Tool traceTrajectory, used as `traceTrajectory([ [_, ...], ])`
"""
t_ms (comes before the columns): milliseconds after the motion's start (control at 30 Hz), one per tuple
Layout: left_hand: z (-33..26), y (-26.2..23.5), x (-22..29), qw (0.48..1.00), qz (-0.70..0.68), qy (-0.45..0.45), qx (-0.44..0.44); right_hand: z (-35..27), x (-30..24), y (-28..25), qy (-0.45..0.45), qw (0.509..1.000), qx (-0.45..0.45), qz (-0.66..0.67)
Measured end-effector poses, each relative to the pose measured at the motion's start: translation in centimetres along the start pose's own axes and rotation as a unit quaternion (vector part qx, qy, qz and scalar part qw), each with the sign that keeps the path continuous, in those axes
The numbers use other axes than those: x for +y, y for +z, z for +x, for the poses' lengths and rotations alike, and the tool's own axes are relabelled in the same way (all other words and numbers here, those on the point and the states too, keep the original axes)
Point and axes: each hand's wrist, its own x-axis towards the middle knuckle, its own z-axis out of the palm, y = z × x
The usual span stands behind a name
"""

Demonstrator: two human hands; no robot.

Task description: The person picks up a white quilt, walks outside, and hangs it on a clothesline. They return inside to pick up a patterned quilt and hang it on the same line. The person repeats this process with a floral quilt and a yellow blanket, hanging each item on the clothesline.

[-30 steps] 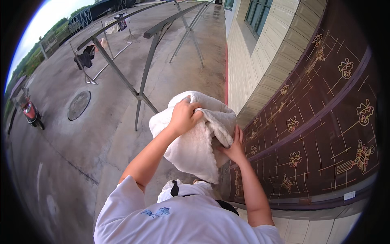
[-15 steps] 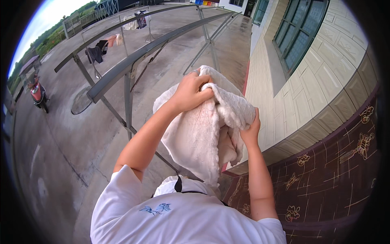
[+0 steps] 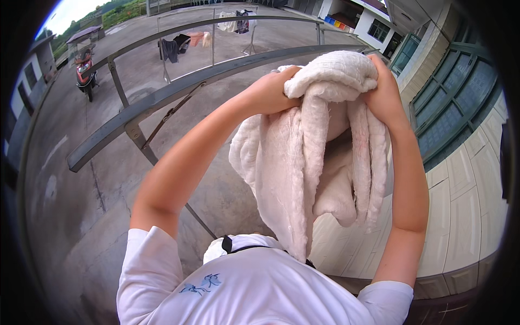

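1. Two hands on one fleecy off-white blanket (image 3: 281, 168); it's bunched, hanging in folds, just off view ctr twd 2 o'clock.
2. L hand (image 3: 277, 92), approx 12-1 o'clock: fingers clamped on rolled top, tips hidden.
3. R hand (image 3: 387, 97), 2 o'clock: fingers clamped on other end of roll, tips mostly hidden.
4. Grey metal rail (image 3: 108, 131), 9 to 12, passes behind blanket.
5. Bkgd: red scooter (image 3: 84, 75) 10, dark clothes (image 3: 169, 50) 11, window (image 3: 457, 100) 2-3.

No text, label, brand, number or sign could be read on anything in view.
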Motion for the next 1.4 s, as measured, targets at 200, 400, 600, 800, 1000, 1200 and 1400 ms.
traceTrajectory([
  [200,-1.8,2.8,2.7,0.961,-0.245,-0.114,0.053,4.8,4.8,-2.9,-0.041,0.997,0.056,0.018],
  [400,-4.6,6.5,4.3,0.976,-0.15,-0.068,0.145,7.9,4.8,-1.8,-0.053,0.986,0.153,-0.045],
  [600,-3.4,3.8,4.6,0.983,-0.091,-0.134,0.086,8.4,10.1,-5.0,-0.019,0.99,0.132,-0.044],
  [800,-2.8,3.3,6.4,0.986,0.03,-0.109,0.121,13.5,11.0,-10.6,-0.059,0.966,0.237,-0.086],
  [1000,0.0,-4.9,9.2,0.98,0.02,-0.022,0.198,20.1,12.9,-16.4,-0.215,0.932,0.241,-0.165],
  [1200,0.9,-19.7,15.3,0.955,0.062,0.041,0.287,27.9,12.6,-13.0,-0.265,0.923,0.271,-0.07],
  [1400,3.2,-28.5,15.4,0.839,0.377,0.005,0.392,38.2,11.1,-3.9,-0.294,0.906,0.303,-0.037],
])
